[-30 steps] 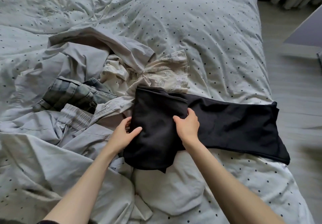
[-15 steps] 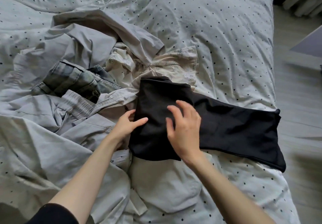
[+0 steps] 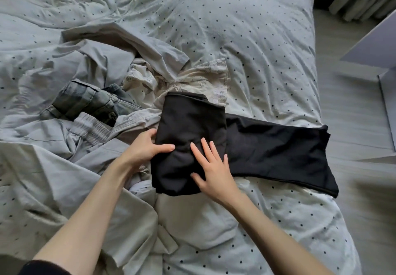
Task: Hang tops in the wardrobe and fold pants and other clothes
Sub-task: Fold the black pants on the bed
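Black pants lie crosswise (left end folded over); left hand grips, right hand presses flat

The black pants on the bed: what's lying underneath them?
The black pants lie mostly on the dotted duvet. Their folded end overlaps a cream printed garment and grey clothes at the left. Whatever else sits beneath the fold is covered.

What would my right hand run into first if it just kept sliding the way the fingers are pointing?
Your right hand lies flat on the black pants, fingers pointing up and slightly left. It would probably cross the folded black layer, then meet the cream printed garment beyond it.
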